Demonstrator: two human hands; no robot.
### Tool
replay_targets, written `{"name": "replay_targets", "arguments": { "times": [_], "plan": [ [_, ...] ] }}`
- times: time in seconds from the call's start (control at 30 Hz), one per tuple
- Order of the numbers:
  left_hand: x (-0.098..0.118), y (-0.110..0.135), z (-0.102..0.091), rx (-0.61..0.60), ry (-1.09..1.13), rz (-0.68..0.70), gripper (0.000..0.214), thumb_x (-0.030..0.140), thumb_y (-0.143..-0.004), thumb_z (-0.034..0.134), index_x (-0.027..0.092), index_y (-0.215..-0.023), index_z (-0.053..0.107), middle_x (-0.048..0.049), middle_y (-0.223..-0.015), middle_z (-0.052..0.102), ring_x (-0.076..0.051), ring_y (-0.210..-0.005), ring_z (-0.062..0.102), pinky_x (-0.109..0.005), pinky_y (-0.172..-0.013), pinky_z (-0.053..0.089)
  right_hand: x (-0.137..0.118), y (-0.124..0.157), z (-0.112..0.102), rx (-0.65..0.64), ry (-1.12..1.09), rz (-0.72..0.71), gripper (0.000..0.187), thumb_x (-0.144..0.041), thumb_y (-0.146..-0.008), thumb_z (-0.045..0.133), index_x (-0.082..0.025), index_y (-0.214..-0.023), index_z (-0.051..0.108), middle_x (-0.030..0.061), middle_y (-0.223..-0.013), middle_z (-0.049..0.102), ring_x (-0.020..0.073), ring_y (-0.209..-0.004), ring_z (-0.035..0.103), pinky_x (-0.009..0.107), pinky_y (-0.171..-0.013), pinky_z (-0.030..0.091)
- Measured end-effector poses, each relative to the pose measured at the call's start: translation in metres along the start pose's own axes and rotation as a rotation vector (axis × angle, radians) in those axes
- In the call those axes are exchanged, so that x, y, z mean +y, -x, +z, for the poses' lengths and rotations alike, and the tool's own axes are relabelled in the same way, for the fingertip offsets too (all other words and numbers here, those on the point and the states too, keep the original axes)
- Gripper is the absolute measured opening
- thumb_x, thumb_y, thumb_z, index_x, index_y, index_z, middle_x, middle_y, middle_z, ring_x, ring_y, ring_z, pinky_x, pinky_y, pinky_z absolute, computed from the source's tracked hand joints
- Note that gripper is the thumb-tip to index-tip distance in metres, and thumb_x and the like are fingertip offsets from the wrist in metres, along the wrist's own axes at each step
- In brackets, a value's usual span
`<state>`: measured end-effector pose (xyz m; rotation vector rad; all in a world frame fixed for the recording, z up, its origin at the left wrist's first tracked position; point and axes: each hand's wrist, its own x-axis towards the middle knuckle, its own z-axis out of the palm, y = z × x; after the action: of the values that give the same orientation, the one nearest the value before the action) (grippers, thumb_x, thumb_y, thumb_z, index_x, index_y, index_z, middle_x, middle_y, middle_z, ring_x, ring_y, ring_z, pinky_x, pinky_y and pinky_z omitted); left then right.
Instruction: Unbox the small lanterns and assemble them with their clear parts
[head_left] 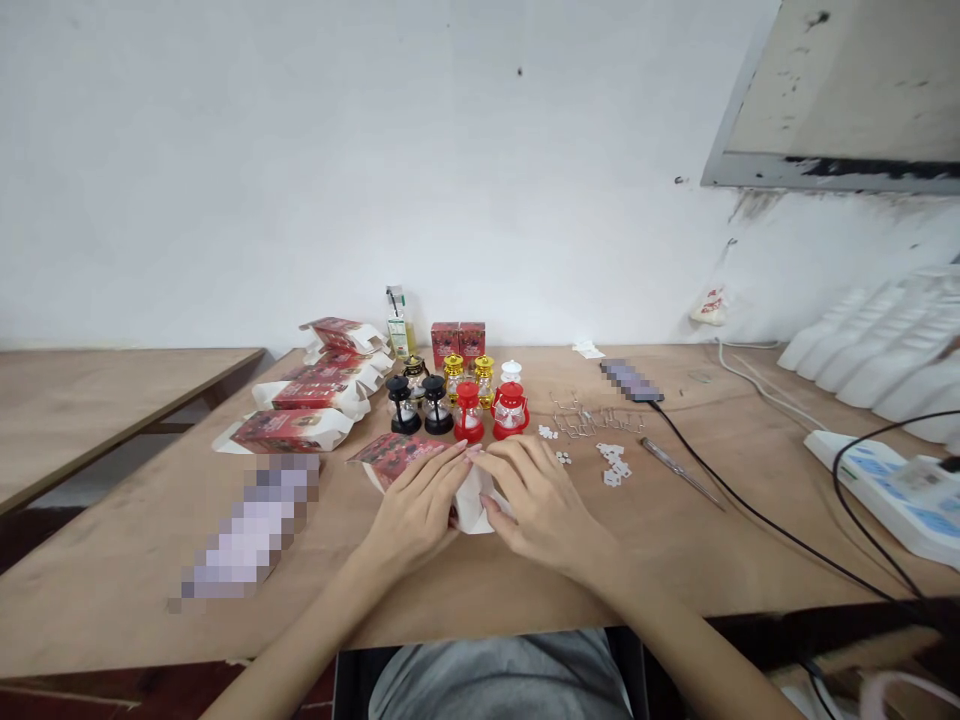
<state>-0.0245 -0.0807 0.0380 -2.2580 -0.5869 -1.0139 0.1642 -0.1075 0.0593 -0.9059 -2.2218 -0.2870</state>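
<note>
A red printed cardboard box (396,455) lies on its side in front of me, its white end flaps facing right. My left hand (424,505) is wrapped over the box near its open end. My right hand (536,500) pinches the white flaps (472,500) at that end, the thumb below and the fingers above. Just beyond the hands stand small toy lanterns: two red lanterns (469,412), black lanterns (405,405), gold lanterns (454,370) and a white lantern (511,370). The inside of the box is hidden.
Several open red boxes (289,430) lie at the left; two closed boxes (458,342) stand behind the lanterns. Wire handles (600,420), small white parts (615,465), a screwdriver (679,470), a cabled phone (631,381) and a power strip (885,490) are at right. A blurred oblong (255,525) lies left.
</note>
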Motion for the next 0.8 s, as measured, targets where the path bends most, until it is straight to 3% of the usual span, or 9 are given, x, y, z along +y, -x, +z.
{"name": "replay_targets", "arguments": {
  "times": [0.23, 0.43, 0.53, 0.67, 0.8],
  "plan": [
    [0.008, 0.001, 0.002, -0.070, 0.029, 0.040, 0.030, 0.013, -0.086, 0.037, 0.008, -0.111, 0.053, -0.0158, -0.100, 0.068, -0.023, -0.100, 0.061, -0.037, -0.086, 0.049, 0.000, 0.002, 0.003, -0.052, 0.144, -0.169, 0.034, -0.014, -0.087, 0.041, -0.011, -0.118, 0.053, 0.0126, -0.116, 0.062, 0.0232, -0.104, 0.058, 0.037, -0.090, 0.048],
    [0.003, 0.000, -0.008, -0.153, 0.086, 0.100, 0.044, 0.046, -0.091, 0.036, 0.009, -0.103, 0.056, -0.0160, -0.091, 0.068, -0.025, -0.089, 0.063, -0.036, -0.077, 0.051, 0.006, 0.008, -0.006, -0.083, 0.009, -0.255, 0.043, -0.010, -0.080, 0.042, -0.007, -0.121, 0.051, 0.0153, -0.123, 0.060, 0.0227, -0.113, 0.057, 0.034, -0.090, 0.051],
    [0.004, -0.004, -0.016, -0.185, 0.164, 0.167, 0.055, 0.058, -0.086, 0.041, 0.009, -0.106, 0.055, -0.0149, -0.093, 0.069, -0.023, -0.089, 0.064, -0.034, -0.077, 0.051, 0.008, 0.009, -0.023, -0.089, -0.183, -0.209, 0.043, -0.008, -0.078, 0.044, -0.016, -0.119, 0.054, 0.0078, -0.108, 0.069, 0.0161, -0.093, 0.067, 0.027, -0.076, 0.055],
    [0.015, -0.011, -0.024, -0.169, 0.226, 0.220, 0.045, 0.047, -0.092, 0.036, 0.011, -0.112, 0.054, -0.0129, -0.100, 0.070, -0.020, -0.097, 0.064, -0.031, -0.084, 0.050, 0.006, 0.010, -0.047, -0.097, -0.403, -0.141, 0.038, -0.006, -0.080, 0.049, -0.025, -0.111, 0.060, -0.0025, -0.087, 0.073, 0.0087, -0.066, 0.067, 0.018, -0.058, 0.053],
    [0.004, -0.005, -0.032, -0.124, 0.249, 0.138, 0.042, 0.034, -0.092, 0.041, 0.011, -0.127, 0.046, -0.0117, -0.105, 0.069, -0.018, -0.103, 0.062, -0.031, -0.088, 0.050, 0.005, 0.011, -0.063, -0.066, -0.461, -0.106, 0.032, -0.011, -0.086, 0.051, -0.028, -0.112, 0.061, -0.0036, -0.086, 0.074, 0.0077, -0.069, 0.068, 0.018, -0.061, 0.054]
  ]
}}
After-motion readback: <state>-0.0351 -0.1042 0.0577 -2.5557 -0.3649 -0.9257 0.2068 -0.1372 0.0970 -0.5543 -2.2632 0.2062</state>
